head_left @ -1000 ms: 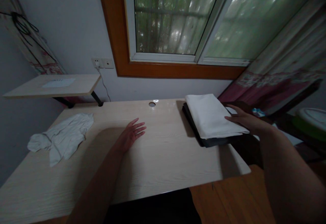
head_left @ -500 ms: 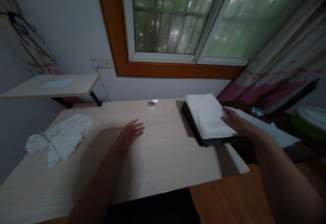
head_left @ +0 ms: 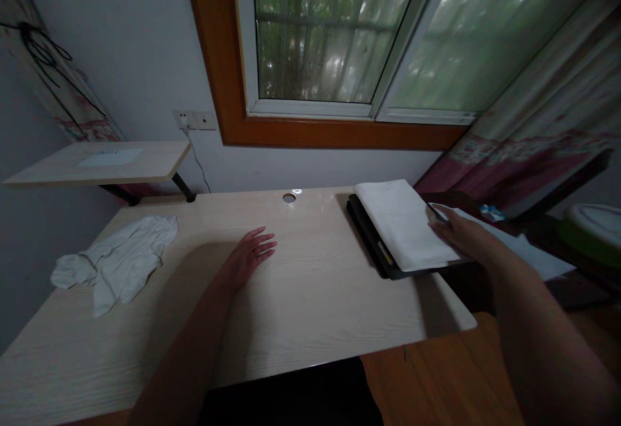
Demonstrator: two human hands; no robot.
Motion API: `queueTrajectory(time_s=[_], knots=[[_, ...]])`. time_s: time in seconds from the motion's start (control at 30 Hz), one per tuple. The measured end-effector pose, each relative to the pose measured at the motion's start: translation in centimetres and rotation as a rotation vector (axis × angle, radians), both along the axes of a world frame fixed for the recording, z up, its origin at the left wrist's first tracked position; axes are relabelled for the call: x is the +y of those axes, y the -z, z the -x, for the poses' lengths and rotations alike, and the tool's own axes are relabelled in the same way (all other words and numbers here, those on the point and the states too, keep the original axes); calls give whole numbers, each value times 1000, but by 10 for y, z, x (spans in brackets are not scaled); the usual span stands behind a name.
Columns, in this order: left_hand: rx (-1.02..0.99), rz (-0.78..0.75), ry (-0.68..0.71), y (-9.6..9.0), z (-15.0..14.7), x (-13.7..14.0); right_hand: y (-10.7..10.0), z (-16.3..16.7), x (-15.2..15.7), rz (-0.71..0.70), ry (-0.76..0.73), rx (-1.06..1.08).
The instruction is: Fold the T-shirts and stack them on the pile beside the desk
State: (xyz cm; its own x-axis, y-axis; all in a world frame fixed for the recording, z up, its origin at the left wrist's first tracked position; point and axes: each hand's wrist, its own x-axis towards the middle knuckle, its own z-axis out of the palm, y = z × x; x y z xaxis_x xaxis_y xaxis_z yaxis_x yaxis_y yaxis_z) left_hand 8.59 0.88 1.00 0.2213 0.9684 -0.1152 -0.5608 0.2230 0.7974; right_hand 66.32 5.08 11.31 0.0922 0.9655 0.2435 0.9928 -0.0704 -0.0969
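My left hand (head_left: 252, 256) is over the pale desk (head_left: 310, 309), palm turned sideways, fingers apart and holding nothing. At the desk's right end lies a flat white folded piece (head_left: 402, 225), cloth or paper, on top of a black flat stack (head_left: 366, 235). A small yellowish patch shows along the stack's front left side. My right hand (head_left: 458, 235) grips the right edge of the white piece, where a thin dark edge shows by the thumb. The fingertips underneath are hidden.
A crumpled white cloth (head_left: 121, 261) lies on the desk's left side. Behind it stands a small raised shelf (head_left: 160, 164) with a paper on it. Right of the desk are white sheets (head_left: 528, 251) and a green container (head_left: 592, 235). A window and curtains are behind.
My right hand and the white piece have shifted slightly right and toward me, uncovering more of the black stack and its yellowish patch. My left hand has stayed in place.
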Motion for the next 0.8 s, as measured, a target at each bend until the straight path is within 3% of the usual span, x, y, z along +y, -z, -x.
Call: queueTrajectory(time_s=[0.07, 0.13, 0.27, 0.37, 0.47, 0.6, 0.8], knots=[[5, 8, -7, -1, 0, 0, -3, 3, 7, 25, -14, -81], [6, 11, -12, -2, -1, 0, -9, 16, 17, -47, -38, -173], [-2, 12, -12, -4, -1, -1, -14, 67, 48, -160, -312, -154], [-5, 4, -9, -5, -1, -2, -7, 104, 77, -98, -413, -105], [0, -3, -9, -5, -1, -2, 7, 126, 101, 42, -348, -71], [-4, -4, 0, -5, 0, -2, 30, 132, 116, 137, -292, -56], [-1, -17, 16, 1, 2, 1, 49, 118, 112, 51, -334, -31]])
